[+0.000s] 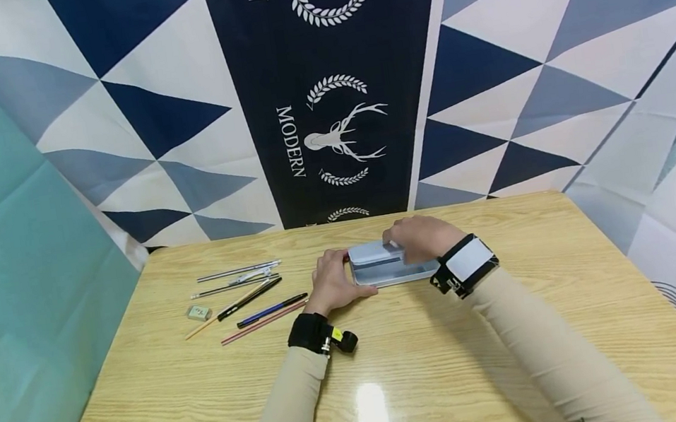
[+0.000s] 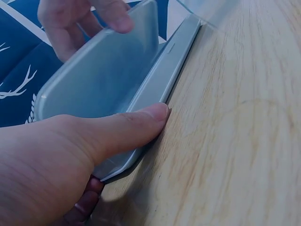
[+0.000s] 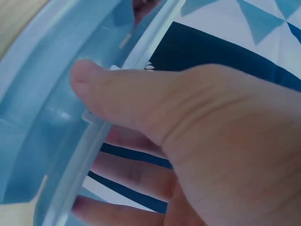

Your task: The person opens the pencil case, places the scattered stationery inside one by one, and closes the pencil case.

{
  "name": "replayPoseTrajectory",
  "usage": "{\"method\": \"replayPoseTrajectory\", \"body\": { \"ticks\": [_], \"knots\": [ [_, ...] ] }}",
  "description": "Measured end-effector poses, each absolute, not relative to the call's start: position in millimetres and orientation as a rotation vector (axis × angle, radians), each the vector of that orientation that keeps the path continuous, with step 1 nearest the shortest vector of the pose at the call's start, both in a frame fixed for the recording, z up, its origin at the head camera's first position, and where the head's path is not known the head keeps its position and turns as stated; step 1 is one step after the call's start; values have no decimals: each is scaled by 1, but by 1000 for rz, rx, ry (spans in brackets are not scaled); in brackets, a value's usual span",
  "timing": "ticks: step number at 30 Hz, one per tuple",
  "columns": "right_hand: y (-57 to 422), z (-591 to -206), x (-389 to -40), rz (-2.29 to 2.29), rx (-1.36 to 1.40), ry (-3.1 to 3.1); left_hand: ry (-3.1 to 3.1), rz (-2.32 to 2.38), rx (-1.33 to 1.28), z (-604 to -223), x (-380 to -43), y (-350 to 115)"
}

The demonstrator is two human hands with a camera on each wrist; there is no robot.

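A pale blue-grey pencil case (image 1: 394, 273) stands on the table with its hinged lid (image 1: 369, 252) raised. My left hand (image 1: 333, 284) grips the case's left end; in the left wrist view the thumb lies along the front wall (image 2: 164, 70). At the lid's free edge is my right hand (image 1: 425, 236), which pinches it. The right wrist view puts that thumb on the inner face of the lid (image 3: 61, 113), with the other fingers behind it. The visible part of the tray's inside holds nothing; the right hand hides some of it.
Left of the case lie several pencils and pens, among them a blue pen (image 1: 272, 310), a black pen (image 1: 250, 299) and a red pencil (image 1: 263, 323). A small eraser (image 1: 199, 313) is farther left. Behind the table (image 1: 425, 385) hangs a patterned cloth (image 1: 329, 48).
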State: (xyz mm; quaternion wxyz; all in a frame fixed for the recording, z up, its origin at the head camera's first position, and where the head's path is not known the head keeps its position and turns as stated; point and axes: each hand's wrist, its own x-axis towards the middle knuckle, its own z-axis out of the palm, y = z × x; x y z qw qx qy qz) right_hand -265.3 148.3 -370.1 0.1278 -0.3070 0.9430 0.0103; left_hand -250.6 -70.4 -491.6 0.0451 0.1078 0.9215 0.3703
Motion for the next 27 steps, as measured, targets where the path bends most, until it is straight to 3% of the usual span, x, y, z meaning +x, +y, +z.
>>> {"method": "replayPoseTrajectory", "body": {
  "ticks": [12, 27],
  "knots": [
    [152, -358, -272, 32, -872, 3026, 2814, 1132, 298, -491, -250, -70],
    [154, -372, -278, -92, -819, 3229, 2802, 1152, 283, -489, -250, -69]
  ]
}}
